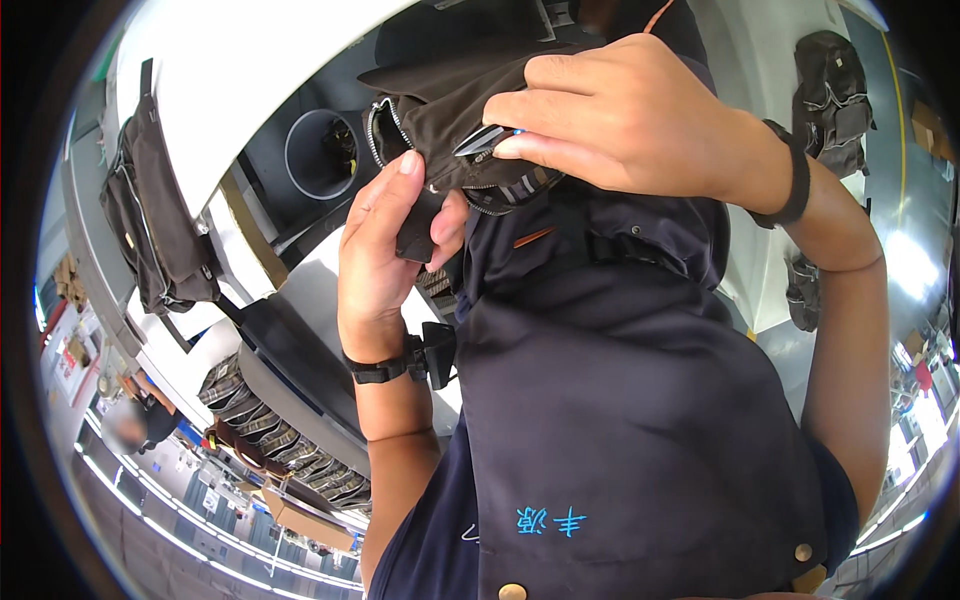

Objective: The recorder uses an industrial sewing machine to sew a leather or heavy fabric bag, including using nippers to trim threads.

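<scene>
A dark brown fabric bag with open zipped edges lies across the upper middle, above my dark apron. My left hand grips the bag's left part, thumb on the fabric and fingers curled by a dark hanging flap. My right hand is closed on a small tool with pointed metal blades, probably snips, held against the bag beside the zipper. The tool's handle is mostly hidden by my fingers.
Dark bags hang or lie at left and right. A row of folded bags runs along the lower left. A metal cylinder sits behind the work, near a white surface. A co-worker is far left.
</scene>
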Action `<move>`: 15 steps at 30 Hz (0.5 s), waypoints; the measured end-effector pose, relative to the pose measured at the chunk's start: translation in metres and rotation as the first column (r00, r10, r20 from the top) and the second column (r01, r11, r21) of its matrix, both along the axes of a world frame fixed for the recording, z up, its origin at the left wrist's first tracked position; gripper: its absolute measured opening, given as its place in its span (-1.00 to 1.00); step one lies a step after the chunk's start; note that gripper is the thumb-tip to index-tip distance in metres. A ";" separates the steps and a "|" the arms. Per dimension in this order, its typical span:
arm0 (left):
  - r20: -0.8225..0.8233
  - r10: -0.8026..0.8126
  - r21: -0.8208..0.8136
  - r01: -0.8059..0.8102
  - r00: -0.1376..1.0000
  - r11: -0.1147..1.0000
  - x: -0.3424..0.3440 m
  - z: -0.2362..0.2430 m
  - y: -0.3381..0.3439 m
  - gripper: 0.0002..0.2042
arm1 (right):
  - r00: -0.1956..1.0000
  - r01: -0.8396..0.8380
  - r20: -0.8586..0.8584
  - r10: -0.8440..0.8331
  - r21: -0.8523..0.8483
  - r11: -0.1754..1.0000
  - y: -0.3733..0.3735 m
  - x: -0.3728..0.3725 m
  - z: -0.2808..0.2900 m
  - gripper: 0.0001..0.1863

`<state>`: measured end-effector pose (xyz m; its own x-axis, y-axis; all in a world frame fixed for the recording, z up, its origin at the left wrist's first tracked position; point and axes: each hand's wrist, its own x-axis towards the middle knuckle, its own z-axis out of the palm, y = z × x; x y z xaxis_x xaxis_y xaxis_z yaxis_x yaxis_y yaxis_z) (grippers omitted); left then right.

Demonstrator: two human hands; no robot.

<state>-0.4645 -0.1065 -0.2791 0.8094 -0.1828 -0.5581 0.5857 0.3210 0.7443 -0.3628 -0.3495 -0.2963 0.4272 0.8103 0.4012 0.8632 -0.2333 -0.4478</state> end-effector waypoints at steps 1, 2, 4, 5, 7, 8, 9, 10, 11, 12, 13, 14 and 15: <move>0.003 0.006 0.024 -0.006 1.000 1.000 0.000 0.000 -0.001 -0.61 | 1.000 -0.003 -0.014 0.003 -0.002 1.000 -0.001 -0.001 -0.001 -0.72; -0.002 0.012 0.024 -0.012 1.000 1.000 0.000 0.000 -0.002 -0.61 | 1.000 -0.007 -0.028 0.006 -0.003 1.000 -0.001 -0.001 -0.001 -0.72; -0.002 0.010 0.021 -0.010 1.000 1.000 -0.001 0.000 -0.002 -0.61 | 1.000 0.004 -0.016 -0.004 -0.006 1.000 -0.002 -0.001 -0.001 -0.72; 0.003 0.005 0.024 -0.005 1.000 1.000 -0.001 -0.001 -0.002 -0.61 | 1.000 0.007 0.001 -0.007 -0.007 1.000 -0.001 -0.001 -0.001 -0.72; 0.016 -0.009 0.027 0.008 1.000 1.000 0.000 -0.001 0.000 -0.62 | 0.999 -0.009 0.033 0.008 0.004 1.000 0.000 0.000 -0.001 -0.71; 0.014 -0.021 0.025 0.021 1.000 0.999 0.000 -0.002 0.000 -0.63 | 0.998 -0.014 0.069 0.014 0.002 1.000 0.000 0.000 -0.001 -0.71; 0.016 -0.036 0.019 0.036 0.999 0.999 -0.001 -0.002 0.001 -0.64 | 0.994 -0.024 0.110 0.021 0.025 0.999 0.000 0.001 0.000 -0.70; 0.017 -0.052 0.013 0.052 0.999 0.999 -0.001 -0.001 0.002 -0.65 | 0.986 -0.032 0.165 0.024 0.042 0.999 0.000 0.002 0.000 -0.70; 0.014 -0.050 0.016 0.050 0.999 0.999 -0.001 -0.002 0.002 -0.65 | 0.975 -0.038 0.220 0.026 0.052 0.998 -0.001 0.002 0.001 -0.69; 0.012 -0.049 0.019 0.049 0.999 0.999 -0.002 -0.001 0.002 -0.65 | 0.982 -0.037 0.187 0.029 0.039 0.999 -0.001 0.002 0.001 -0.69; 0.008 -0.051 0.023 0.051 0.999 0.998 -0.002 -0.001 0.002 -0.64 | 0.988 -0.035 0.153 0.032 0.018 0.999 -0.003 0.002 0.002 -0.69; 0.012 -0.053 0.027 0.053 0.999 0.998 -0.002 -0.001 0.002 -0.64 | 0.992 -0.033 0.119 0.033 -0.003 0.999 -0.004 0.001 0.002 -0.69; 0.016 -0.058 0.033 0.057 0.998 0.998 -0.002 0.000 0.001 -0.64 | 0.995 -0.019 0.103 0.019 -0.003 1.000 -0.004 0.001 0.002 -0.69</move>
<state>-0.4668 -0.1052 -0.2792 0.8077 -0.2111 -0.5505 0.5893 0.2625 0.7641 -0.3617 -0.3536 -0.2941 0.3684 0.8189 0.4401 0.9088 -0.2174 -0.3562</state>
